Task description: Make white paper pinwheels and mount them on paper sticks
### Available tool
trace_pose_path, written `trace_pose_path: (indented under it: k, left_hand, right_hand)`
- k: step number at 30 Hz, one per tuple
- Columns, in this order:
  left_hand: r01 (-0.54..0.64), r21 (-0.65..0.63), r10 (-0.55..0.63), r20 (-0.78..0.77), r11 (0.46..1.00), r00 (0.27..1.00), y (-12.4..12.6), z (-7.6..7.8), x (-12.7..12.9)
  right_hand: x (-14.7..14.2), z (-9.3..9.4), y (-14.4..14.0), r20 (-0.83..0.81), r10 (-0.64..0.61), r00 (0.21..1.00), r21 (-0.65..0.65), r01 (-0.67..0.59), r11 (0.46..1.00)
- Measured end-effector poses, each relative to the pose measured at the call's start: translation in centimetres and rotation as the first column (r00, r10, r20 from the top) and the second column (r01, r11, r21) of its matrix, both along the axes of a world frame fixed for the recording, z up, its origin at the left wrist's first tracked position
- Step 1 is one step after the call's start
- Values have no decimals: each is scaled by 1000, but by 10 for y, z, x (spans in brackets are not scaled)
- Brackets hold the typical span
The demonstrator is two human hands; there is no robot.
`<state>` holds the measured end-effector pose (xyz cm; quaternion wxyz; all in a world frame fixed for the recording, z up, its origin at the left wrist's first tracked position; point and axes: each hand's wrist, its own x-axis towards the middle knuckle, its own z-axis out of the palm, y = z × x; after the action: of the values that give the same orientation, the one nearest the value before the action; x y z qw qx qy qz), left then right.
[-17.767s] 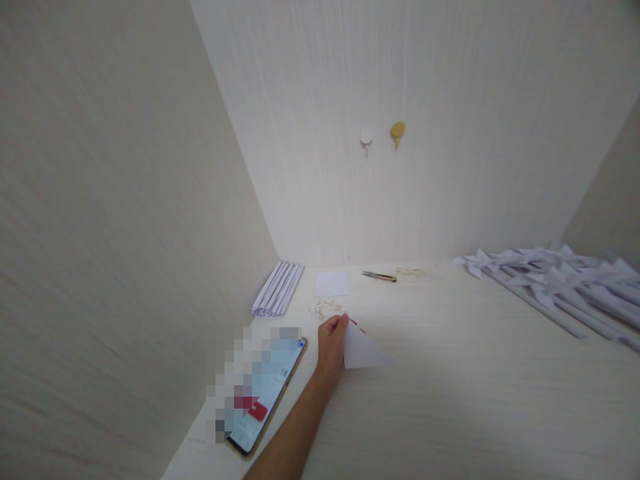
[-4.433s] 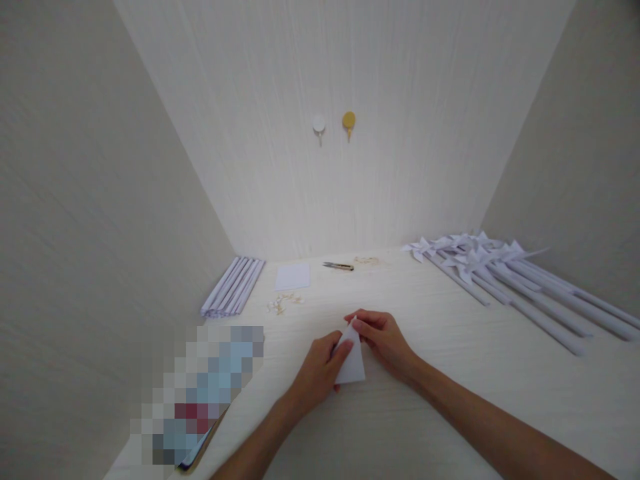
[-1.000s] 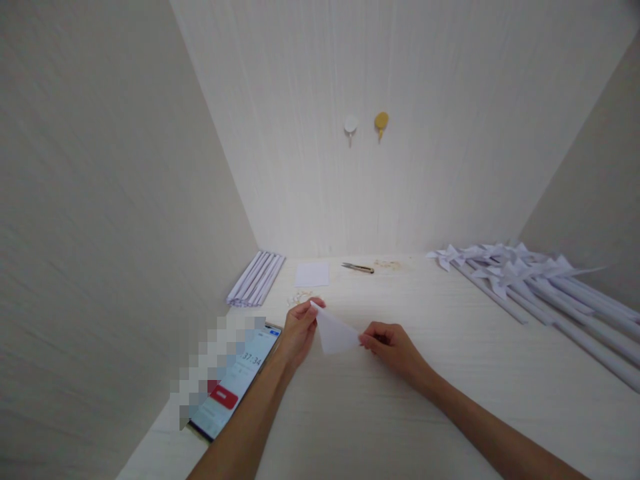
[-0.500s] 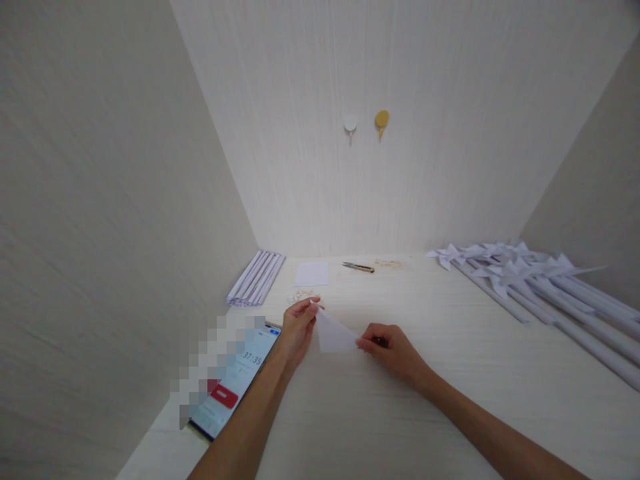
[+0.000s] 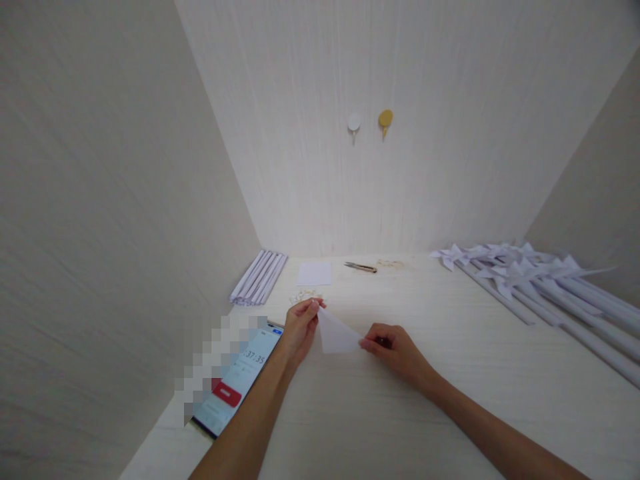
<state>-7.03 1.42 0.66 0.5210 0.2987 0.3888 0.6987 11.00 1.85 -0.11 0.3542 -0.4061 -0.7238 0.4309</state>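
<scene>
A small sheet of white paper (image 5: 339, 334), folded into a triangle, is held between my two hands above the table. My left hand (image 5: 301, 328) pinches its upper left corner between thumb and fingers. The right corner is pinched by my right hand (image 5: 393, 347). Behind my left hand lie small pale bits (image 5: 306, 296), too small to name, and past them a stack of white paper squares (image 5: 315, 273). A pair of thread snips (image 5: 361, 267) rests farther back on the table.
Rolled white paper tubes (image 5: 259, 277) lie at the back left. A phone (image 5: 240, 373) showing a timer is beside my left forearm. Paper pinwheels (image 5: 520, 270) on paper sticks (image 5: 575, 317) are piled at the right. Thin brownish bits (image 5: 391, 265) lie by the back wall, which carries two hooks (image 5: 385, 120).
The whole view has shifted slightly, so everything sits a little farther right. Both hands keep their pinch on the folded paper, with hardly any other movement.
</scene>
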Motion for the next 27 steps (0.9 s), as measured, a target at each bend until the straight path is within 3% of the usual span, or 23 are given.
trace_pose_path:
  k: [7,22,27]
  left_hand:
    - [17,30,-15,-44,999,999,1,-1,-4]
    - [-1,-131,-18,-150,991,989,3,-4,-1]
    - [10,-149,-30,-137,989,990,3,-4,0]
  right_hand:
    - [0,-1,-1,-22,-13,1000,-11,13,1000]
    - [-1,3,-5,50,-45,998,175,35,984]
    - [-1,0,-4,57,-51,997,158,42,987]
